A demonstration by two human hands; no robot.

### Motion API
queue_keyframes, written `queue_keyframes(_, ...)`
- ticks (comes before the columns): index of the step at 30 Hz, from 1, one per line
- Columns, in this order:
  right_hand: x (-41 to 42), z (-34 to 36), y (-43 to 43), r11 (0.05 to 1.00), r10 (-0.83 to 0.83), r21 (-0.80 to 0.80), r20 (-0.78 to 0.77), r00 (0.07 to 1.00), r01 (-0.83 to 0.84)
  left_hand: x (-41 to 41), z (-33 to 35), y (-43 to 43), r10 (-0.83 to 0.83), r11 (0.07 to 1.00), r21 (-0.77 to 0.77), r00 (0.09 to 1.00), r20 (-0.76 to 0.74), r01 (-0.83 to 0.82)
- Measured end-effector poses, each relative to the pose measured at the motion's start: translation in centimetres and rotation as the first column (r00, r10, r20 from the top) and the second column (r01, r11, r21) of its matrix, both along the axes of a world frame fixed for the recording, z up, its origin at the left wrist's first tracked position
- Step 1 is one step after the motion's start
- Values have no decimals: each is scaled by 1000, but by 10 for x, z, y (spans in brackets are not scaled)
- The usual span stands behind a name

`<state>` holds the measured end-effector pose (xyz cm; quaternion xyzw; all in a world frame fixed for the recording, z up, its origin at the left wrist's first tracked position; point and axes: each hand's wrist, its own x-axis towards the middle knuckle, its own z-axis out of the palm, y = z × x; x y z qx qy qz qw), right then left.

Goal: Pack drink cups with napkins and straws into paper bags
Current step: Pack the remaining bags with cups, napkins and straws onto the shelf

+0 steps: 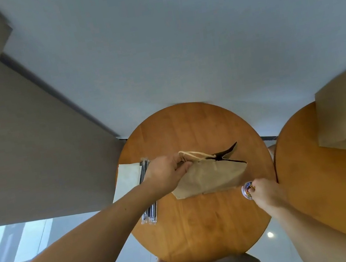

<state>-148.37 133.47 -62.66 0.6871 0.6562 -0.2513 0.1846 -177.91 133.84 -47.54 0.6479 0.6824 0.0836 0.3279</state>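
Pinching the paper bag (209, 177) by its handle mid-table with our left hand (167, 173), we grip the drink cup (247, 191) just beside it in our right hand (265, 193), so loading likely needs the bag's mouth spread first.

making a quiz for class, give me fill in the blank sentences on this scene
The left hand holds a bag made of ____.
The right hand grips the cup near the ____ edge of the table.
The straws lie beside the ____ napkins.
Missing: paper; right; white.
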Motion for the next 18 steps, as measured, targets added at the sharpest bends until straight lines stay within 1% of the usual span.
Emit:
queue_keyframes(4,3,-14,0,999,38,17,66,997,-40,-2,-5,0,18,1000,5,1000,-4,-18)
queue_keyframes(8,4,-19,-1,998,52,39,85,995,-56,-2,-9,-3,40,999,-23,999,11,-40)
queue_keyframes(12,8,-16,-4,993,38,112,25,999,-41,0,-9,-6,47,999,-20,999,13,-47)
queue_keyframes(14,10,-11,-6,987,6,163,-43,999,1,0,-8,-5,41,999,-23,999,16,-40)
queue_keyframes(15,11,-8,-7,982,-18,186,-113,993,39,1,-7,-4,37,999,-22,999,19,-37)
queue_keyframes(16,11,-4,-7,977,-46,196,-213,976,89,1,-6,-4,35,999,-19,999,22,-35)
queue_keyframes(18,9,11,-9,970,-63,189,-410,910,153,2,-5,-3,40,999,-20,999,31,-39)
